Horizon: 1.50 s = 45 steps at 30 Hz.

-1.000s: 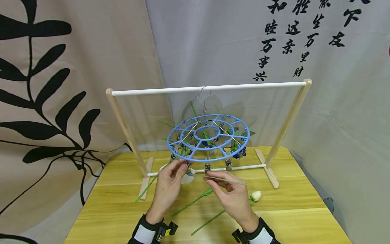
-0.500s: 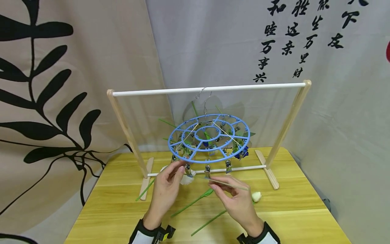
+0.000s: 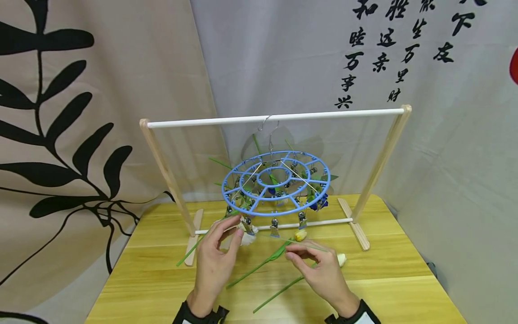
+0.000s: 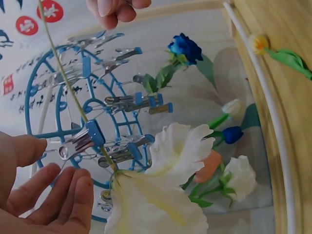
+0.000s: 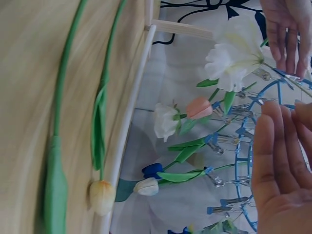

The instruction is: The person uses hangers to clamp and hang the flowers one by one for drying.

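Observation:
A round blue clip hanger (image 3: 276,214) hangs in front of me, holding artificial flowers. One metal clip (image 4: 80,145) with blue tips grips the thin stem (image 4: 68,80) of a large white flower (image 4: 158,209), whose bloom hangs below. Close beside this clip is my left hand (image 3: 214,258), its thumb and fingers spread apart around the clip's handle end. My right hand (image 3: 317,265) hovers to the right, fingers loosely extended and the palm visible in the right wrist view; the thin stem passes near its fingertips.
A yellow tulip (image 3: 300,235) and a white tulip (image 3: 341,259) lie on the wooden table (image 3: 154,279), green stems pointing toward me. The hanger hooks over a white bar (image 3: 210,122) between wooden posts. Blue rose (image 4: 185,48) and peach tulip (image 5: 199,108) hang among the other clips.
My left fingers have come away from the clip and spread. My right hand has let go of the stem and moved slightly right and down, uncovering the yellow tulip.

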Motion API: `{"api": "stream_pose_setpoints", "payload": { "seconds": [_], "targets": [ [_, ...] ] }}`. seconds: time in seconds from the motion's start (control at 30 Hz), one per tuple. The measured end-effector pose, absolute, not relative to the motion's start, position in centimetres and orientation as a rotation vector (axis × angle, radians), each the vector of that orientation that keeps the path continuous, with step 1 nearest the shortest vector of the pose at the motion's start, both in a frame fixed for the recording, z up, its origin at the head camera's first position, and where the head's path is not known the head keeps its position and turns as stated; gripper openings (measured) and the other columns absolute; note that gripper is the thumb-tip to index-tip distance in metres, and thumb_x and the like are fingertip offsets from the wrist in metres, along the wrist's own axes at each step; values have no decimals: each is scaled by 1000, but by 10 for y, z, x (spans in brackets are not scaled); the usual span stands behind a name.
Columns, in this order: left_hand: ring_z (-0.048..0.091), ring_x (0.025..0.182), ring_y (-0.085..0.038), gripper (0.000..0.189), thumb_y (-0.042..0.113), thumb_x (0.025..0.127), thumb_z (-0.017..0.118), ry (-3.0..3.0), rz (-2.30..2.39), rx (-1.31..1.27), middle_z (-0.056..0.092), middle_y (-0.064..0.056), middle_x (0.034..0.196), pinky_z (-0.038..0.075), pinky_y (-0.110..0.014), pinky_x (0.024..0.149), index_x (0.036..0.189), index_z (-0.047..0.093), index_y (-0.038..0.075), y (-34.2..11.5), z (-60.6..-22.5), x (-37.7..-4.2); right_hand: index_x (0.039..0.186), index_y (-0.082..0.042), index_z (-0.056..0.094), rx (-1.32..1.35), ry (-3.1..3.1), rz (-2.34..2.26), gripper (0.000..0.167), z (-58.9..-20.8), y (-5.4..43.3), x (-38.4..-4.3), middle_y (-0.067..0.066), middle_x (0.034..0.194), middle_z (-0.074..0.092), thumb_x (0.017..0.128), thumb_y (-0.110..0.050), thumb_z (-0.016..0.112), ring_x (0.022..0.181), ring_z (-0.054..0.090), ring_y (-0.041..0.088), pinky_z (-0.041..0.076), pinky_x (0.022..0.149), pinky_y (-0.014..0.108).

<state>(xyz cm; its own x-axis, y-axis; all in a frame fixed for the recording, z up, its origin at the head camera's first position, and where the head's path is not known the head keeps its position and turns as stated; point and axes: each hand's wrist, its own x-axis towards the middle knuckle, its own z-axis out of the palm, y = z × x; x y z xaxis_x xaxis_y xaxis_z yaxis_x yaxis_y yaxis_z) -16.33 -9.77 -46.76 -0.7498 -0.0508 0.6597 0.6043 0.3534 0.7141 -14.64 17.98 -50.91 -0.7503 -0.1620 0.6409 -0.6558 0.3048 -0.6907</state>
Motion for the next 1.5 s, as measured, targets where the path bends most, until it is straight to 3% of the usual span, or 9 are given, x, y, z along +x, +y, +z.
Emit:
{"api": "stream_pose_setpoints", "payload": {
  "seconds": [0.2, 0.33, 0.7, 0.83, 1.0, 1.5],
  "targets": [
    [84, 115, -30, 38, 2, 103, 89, -2025, -1307, -456, 84, -11, 133, 68, -23, 100, 140, 81, 6, -91, -468, -165, 120, -27, 87, 721, -2223, 1399, 27, -520, 185, -147, -7, 109, 89, 104, -5, 88, 91, 82, 6, 67, 77, 23],
    [84, 115, -26, 39, 8, 100, 94, -2068, -1272, -417, 85, -7, 132, 70, -27, 97, 137, 82, 7, -87, -468, -169, 119, -26, 86, 769, -2283, 1320, 26, -532, 188, -150, -6, 109, 88, 103, -6, 90, 91, 81, 5, 68, 75, 25],
    [86, 94, -22, 30, 10, 100, 95, -2114, -1200, -331, 89, -3, 111, 72, -39, 85, 129, 86, 10, -84, -466, -178, 115, -15, 87, 859, -2598, 1073, 24, -569, 193, -154, -4, 117, 84, 96, 0, 93, 106, 80, 13, 73, 87, 36],
    [86, 92, -19, 28, 8, 101, 93, -2104, -1207, -344, 89, -4, 112, 72, -39, 84, 128, 86, 9, -87, -466, -181, 117, -17, 88, 883, -2734, 949, 22, -576, 194, -155, -9, 121, 82, 97, -9, 95, 112, 76, 12, 70, 95, 34],
    [86, 95, -18, 29, 8, 102, 92, -2108, -1241, -343, 89, -3, 116, 72, -39, 84, 131, 86, 9, -93, -466, -183, 115, -21, 89, 955, -2766, 817, 21, -582, 193, -155, -10, 118, 81, 97, -14, 97, 111, 74, 12, 67, 94, 31],
    [87, 98, -26, 32, 8, 105, 89, -2101, -1349, -243, 90, -6, 116, 64, -13, 89, 137, 84, 12, -108, -464, -196, 108, -27, 91, 1035, -2753, 802, 17, -590, 196, -160, -13, 106, 78, 100, -12, 94, 101, 70, 7, 64, 84, 26]
  ]
}}
